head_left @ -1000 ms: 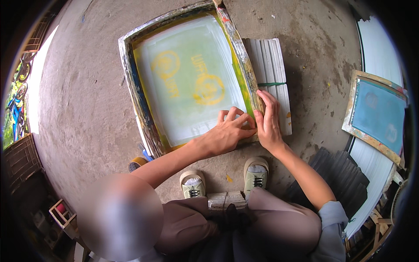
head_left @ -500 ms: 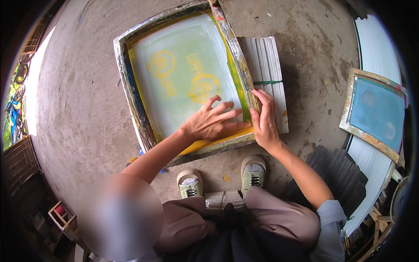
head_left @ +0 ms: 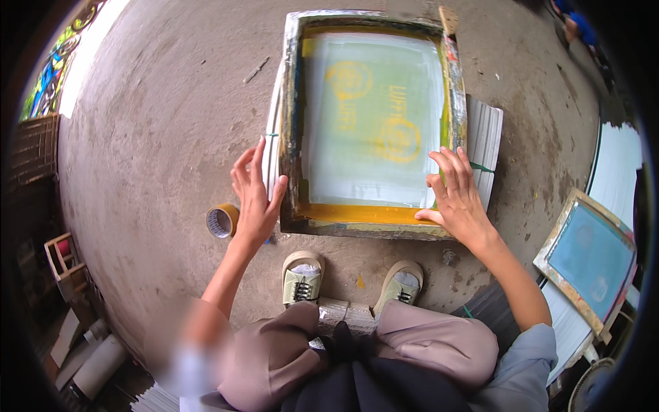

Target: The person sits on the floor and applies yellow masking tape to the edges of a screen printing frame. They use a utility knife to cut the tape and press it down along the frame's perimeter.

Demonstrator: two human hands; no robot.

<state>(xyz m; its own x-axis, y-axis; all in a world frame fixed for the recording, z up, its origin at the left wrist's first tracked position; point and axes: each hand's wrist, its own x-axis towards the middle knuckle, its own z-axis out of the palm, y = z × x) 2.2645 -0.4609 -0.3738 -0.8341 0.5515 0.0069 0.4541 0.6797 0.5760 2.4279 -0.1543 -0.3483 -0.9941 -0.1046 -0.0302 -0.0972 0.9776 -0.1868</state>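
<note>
A screen-printing frame (head_left: 292, 89) with a worn wooden rim lies before me, its pale green mesh (head_left: 343, 168) carrying yellow round designs and lettering. Yellow-brown tape (head_left: 364, 214) lines the near inner edge. Just outside the left rim, my left hand (head_left: 255, 199) is open, fingers apart, holding nothing. At the near right corner, my right hand (head_left: 461, 199) has its fingers spread over the right inner edge and its thumb by the tape's right end. Whether those fingers press on the mesh I cannot tell. Bundled grey-white slats (head_left: 484, 130) show under the frame's right side.
A tape roll (head_left: 223, 221) stands on the concrete floor (head_left: 171, 137) beside my left wrist. To the right, a smaller blue-meshed frame (head_left: 592, 254) leans over white sheets, near a fan (head_left: 592, 388). A thin stick (head_left: 256, 70) lies far left.
My left hand has left the mesh's near right corner for the outside of the left rim. My right hand's fingers now reach inside the right rim. The view has shifted, uncovering the tape roll.
</note>
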